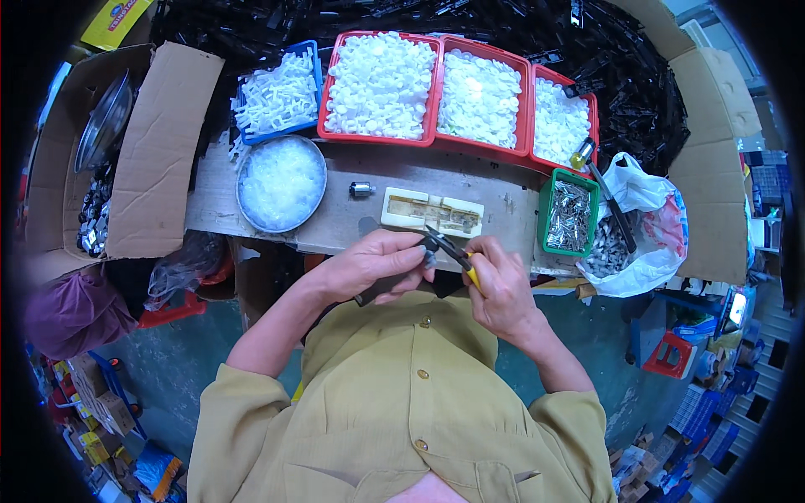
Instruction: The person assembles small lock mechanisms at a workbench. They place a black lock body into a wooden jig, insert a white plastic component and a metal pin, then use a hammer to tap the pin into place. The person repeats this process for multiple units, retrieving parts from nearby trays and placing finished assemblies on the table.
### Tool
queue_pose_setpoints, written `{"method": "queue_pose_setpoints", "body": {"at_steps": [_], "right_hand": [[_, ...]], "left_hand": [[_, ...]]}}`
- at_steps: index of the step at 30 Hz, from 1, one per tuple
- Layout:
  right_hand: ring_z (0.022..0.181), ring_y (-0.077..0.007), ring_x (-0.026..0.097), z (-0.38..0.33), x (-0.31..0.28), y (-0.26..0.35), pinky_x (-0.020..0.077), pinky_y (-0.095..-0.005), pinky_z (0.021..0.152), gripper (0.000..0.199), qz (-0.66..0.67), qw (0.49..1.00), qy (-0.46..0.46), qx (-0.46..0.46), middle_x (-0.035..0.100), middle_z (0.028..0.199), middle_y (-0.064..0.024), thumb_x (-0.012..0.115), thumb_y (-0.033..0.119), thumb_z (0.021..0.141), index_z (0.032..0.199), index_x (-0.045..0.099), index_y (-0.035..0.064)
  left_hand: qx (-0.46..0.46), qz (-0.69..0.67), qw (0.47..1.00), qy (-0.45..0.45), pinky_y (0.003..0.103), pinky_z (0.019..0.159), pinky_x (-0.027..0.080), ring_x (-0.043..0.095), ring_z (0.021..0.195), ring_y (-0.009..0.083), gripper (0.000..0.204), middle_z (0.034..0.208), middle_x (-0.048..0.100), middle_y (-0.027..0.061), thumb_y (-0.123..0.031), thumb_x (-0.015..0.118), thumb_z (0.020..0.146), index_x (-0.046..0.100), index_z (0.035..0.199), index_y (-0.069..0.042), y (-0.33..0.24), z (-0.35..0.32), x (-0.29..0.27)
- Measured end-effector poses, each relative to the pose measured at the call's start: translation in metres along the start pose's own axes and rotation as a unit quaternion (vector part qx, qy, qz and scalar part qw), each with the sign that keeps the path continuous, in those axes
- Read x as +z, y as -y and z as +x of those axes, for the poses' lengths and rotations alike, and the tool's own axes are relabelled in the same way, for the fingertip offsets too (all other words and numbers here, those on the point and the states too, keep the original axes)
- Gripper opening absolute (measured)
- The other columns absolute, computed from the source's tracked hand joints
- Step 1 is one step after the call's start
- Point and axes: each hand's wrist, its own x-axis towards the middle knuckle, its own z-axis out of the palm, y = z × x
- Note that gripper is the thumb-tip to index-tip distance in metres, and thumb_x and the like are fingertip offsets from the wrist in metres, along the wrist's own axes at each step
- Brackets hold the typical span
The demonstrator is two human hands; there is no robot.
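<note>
Both hands meet just below the middle of the frame, close over the person's chest. The left hand point(373, 267) is curled shut around a long black plastic part point(401, 281), thumb on top and fingers wrapped under it, with the part's dark end poking out toward the lower left of the fist. The right hand point(501, 289) closes around a yellow-handled tool point(463, 261), whose dark tip angles up and left to touch the black part right where the two hands come together. Just above them, on the worn wooden board point(344, 214), lies a cream-coloured jig block point(432, 213), and left of it a small metal cylinder point(361, 189). Further left sits a round metal bowl point(282, 184) of clear plastic bits. Along the top of the frame run three red trays point(457, 88) heaped with white parts, with a blue tray point(279, 94) of white pieces at their left. At the right, a green tray point(570, 216) holds small metal pieces, beside a white plastic bag point(641, 230). Behind everything, a heap of black parts point(637, 75) fills the upper edge.
</note>
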Motion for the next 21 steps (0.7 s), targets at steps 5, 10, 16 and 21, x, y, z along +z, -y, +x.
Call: {"method": "queue_pose_setpoints", "body": {"at_steps": [5,10,16,21], "right_hand": [[0.102,-0.0299,0.058,0.014,0.001,-0.005,0.0411,-0.0429,0.079,0.027,-0.062,0.998,-0.012,0.010,0.054,0.109,-0.0137,0.068,0.003,0.071,0.097,0.058,0.0018],[0.100,-0.0302,0.057,0.016,0.000,-0.043,0.0415,-0.0449,0.079,0.022,-0.166,0.977,-0.050,0.123,0.054,0.105,-0.0132,0.065,0.007,0.076,0.097,0.060,0.0011],[0.100,-0.0295,0.056,0.015,0.018,-0.064,0.0419,-0.0450,0.080,0.020,-0.287,0.941,-0.024,0.176,0.054,0.101,-0.0134,0.064,0.008,0.077,0.095,0.062,0.0001],[0.101,-0.0295,0.055,0.018,0.010,-0.055,0.0417,-0.0451,0.080,0.025,-0.267,0.952,-0.027,0.149,0.055,0.104,-0.0135,0.069,0.016,0.081,0.098,0.062,-0.0006]], "left_hand": [[-0.012,0.292,0.947,-0.133,0.027,0.054,0.040,0.052,0.055,0.0128,0.037,0.065,0.055,0.0038,-0.035,0.052,0.104,0.061,0.097,0.000,0.009,-0.038,-0.014],[-0.164,0.618,0.724,-0.259,0.051,0.074,0.051,0.064,0.088,0.0413,0.029,0.089,0.066,0.0212,-0.030,0.062,0.096,0.063,0.096,-0.001,0.040,-0.104,-0.038],[0.006,0.627,0.707,-0.328,0.046,0.075,0.051,0.064,0.086,0.0385,0.019,0.093,0.063,0.0181,-0.012,0.067,0.090,0.065,0.104,0.002,0.030,-0.088,-0.019],[0.178,0.675,0.632,-0.337,0.044,0.080,0.051,0.062,0.095,0.0347,0.017,0.104,0.061,0.0177,0.000,0.063,0.086,0.063,0.102,0.003,0.018,-0.027,-0.017]]}}
